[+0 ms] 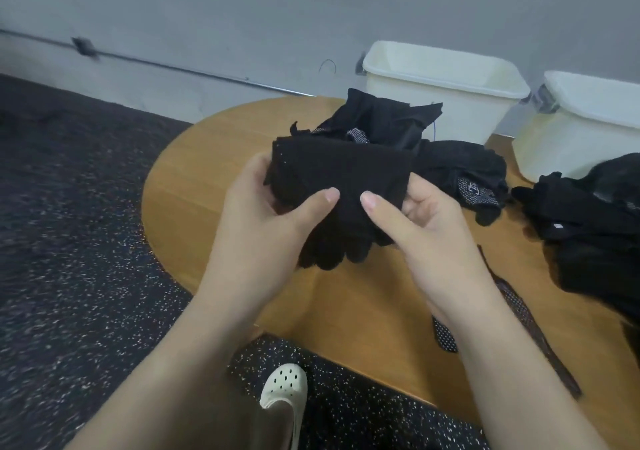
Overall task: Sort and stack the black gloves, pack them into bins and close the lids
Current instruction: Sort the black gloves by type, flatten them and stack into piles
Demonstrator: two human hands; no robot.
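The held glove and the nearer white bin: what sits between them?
In the head view, a heap of black gloves lies on the wooden table between the held glove and the nearer white bin.

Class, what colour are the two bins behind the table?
White bins, clearest in the head view.

Left hand point(266, 214) and right hand point(420, 221) grip black glove point(341, 176)
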